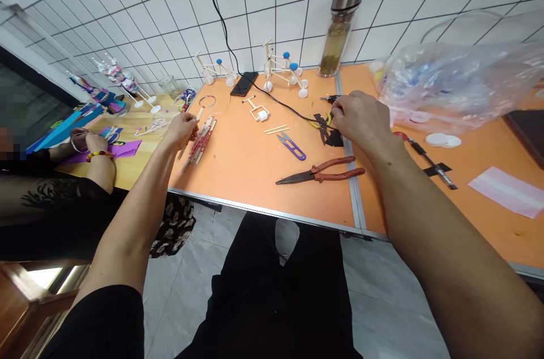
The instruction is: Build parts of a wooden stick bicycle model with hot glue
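Observation:
My left hand (181, 129) pinches a thin wooden stick (183, 148) over the orange tabletop (242, 178), right beside a bundle of red-wrapped wooden sticks (199, 141). A thin wire ring (207, 101) lies just beyond it. My right hand (359, 118) grips a small black-tipped tool (329, 99), and a black cable (280, 105) runs across the table towards that hand. Under those fingers lie dark cut-out pieces (328, 133) and a yellow wire loop (317, 123).
Purple thread snips (293, 146) and red-handled pliers (318, 172) lie between my hands. Stick models with blue balls (284, 70), a phone (244, 83) and a glass bottle (340, 30) stand at the back. A plastic bag (454, 87) lies right; a co-worker's hand (100, 149) rests left.

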The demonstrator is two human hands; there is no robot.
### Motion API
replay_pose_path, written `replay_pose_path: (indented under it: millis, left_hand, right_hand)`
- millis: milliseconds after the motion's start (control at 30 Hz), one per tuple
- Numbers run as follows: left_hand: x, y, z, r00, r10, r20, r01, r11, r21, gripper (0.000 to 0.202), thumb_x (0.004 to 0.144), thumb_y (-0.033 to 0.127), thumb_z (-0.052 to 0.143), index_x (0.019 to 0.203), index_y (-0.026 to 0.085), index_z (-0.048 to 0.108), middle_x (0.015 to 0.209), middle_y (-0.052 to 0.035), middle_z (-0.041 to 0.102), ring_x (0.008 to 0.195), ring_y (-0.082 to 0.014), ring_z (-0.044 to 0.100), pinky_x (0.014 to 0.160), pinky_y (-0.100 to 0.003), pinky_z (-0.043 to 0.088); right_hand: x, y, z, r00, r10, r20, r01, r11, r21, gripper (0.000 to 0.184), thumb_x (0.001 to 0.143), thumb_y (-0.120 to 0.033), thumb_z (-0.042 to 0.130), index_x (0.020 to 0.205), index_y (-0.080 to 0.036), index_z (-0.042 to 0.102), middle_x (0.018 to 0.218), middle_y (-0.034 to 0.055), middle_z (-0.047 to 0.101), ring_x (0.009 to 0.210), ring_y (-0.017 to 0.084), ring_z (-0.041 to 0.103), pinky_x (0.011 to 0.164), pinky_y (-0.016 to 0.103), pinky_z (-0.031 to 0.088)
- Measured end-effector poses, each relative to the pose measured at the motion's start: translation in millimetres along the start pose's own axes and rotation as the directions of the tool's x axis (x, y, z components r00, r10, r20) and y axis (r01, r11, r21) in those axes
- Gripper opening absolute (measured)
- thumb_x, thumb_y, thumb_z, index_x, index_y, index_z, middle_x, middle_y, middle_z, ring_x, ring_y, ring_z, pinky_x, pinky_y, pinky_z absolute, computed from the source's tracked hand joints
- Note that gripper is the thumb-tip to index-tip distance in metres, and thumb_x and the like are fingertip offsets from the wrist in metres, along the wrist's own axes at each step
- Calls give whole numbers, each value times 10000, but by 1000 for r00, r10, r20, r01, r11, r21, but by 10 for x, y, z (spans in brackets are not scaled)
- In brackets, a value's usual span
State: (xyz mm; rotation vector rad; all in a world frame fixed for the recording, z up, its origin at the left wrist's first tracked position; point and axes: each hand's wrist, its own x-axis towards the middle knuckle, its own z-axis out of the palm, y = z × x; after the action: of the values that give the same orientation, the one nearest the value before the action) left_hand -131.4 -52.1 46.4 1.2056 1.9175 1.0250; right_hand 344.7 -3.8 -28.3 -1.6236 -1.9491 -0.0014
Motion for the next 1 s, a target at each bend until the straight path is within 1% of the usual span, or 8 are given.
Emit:
replay_pose_path:
  millis: [100, 167, 300, 367, 467, 667, 867, 1000]
  left_hand:
    - [-137, 165, 318, 981, 83, 174, -35, 964, -263, 142, 987, 55, 598, 931, 175, 647, 602, 49, 566, 443, -90, 493, 443, -196, 360]
    - [-214, 323, 618, 961, 107, 254, 16, 897, -442, 141, 1025, 70, 567, 961, 172, 640, 691, 0, 695, 477, -95, 582, 478, -197, 443]
    - [-305, 644, 1284, 952, 172, 254, 50, 730, -682, 125, 1099, 136, 564, 996, 206, 577, 899, -74, 850, 695, -146, 795, 708, -250, 642]
    - [-324, 758, 1567, 955, 195, 221, 47, 639, -768, 125, 1114, 189, 618, 1010, 218, 553, 1028, -93, 883, 869, -173, 860, 844, -281, 680]
    - [-333, 833, 1860, 961, 217, 171, 28, 541, -841, 131, 1133, 262, 642, 1051, 224, 547, 1204, -128, 887, 1129, -214, 872, 1007, -323, 680]
    - [-342, 772, 2026, 960, 238, 144, -9, 544, -839, 249, 1086, 393, 751, 1104, 241, 555, 1303, -129, 873, 1281, -258, 835, 1073, -373, 680]
    - [-347, 712, 2054, 949, 281, 146, -40, 563, -825, 329, 1029, 429, 822, 1063, 248, 549, 1195, -104, 891, 1227, -270, 854, 1014, -380, 708]
    - [-349, 654, 2123, 961, 227, 160, -6, 592, -806, 419, 982, 538, 861, 1054, 244, 571, 1128, -94, 893, 1159, -268, 871, 940, -345, 714]
  right_hand:
    - [-22, -246, -56, 1000, -24, 0, 24, 999, 41, 224, 1025, -270, 580, 1009, -214, 796, 1179, 191, 803, 1113, 385, 728, 921, 486, 541]
    - [-71, -491, -93, 998, -60, 27, 54, 982, 182, 193, 1002, -235, 609, 984, -200, 797, 1114, 162, 831, 1087, 349, 751, 959, 459, 548]
    - [-229, -947, -138, 943, -156, 293, -59, 788, 613, 210, 1051, -343, 641, 972, -200, 772, 948, 83, 833, 813, 218, 750, 730, 323, 566]
    - [-288, -1068, -148, 885, -188, 426, -200, 672, 713, 328, 1103, -458, 605, 920, -207, 713, 806, 50, 768, 584, 167, 658, 549, 299, 502]
    - [-306, -1098, -148, 837, -228, 498, -313, 546, 777, 353, 1113, -458, 629, 867, -209, 674, 687, 7, 689, 466, 123, 562, 461, 271, 421]
    - [-200, -959, -83, 904, -27, 427, -355, 511, 783, 200, 1026, -156, 669, 834, -167, 724, 636, -8, 689, 481, 81, 489, 507, 221, 377]
    - [-169, -912, -49, 903, -29, 429, -352, 523, 776, 214, 1061, -187, 624, 881, -165, 738, 645, -11, 683, 492, 94, 459, 522, 246, 356]
    - [-194, -898, -17, 907, -11, 422, -326, 615, 718, 222, 1062, -249, 640, 878, -175, 740, 663, 2, 699, 515, 112, 499, 547, 262, 371]
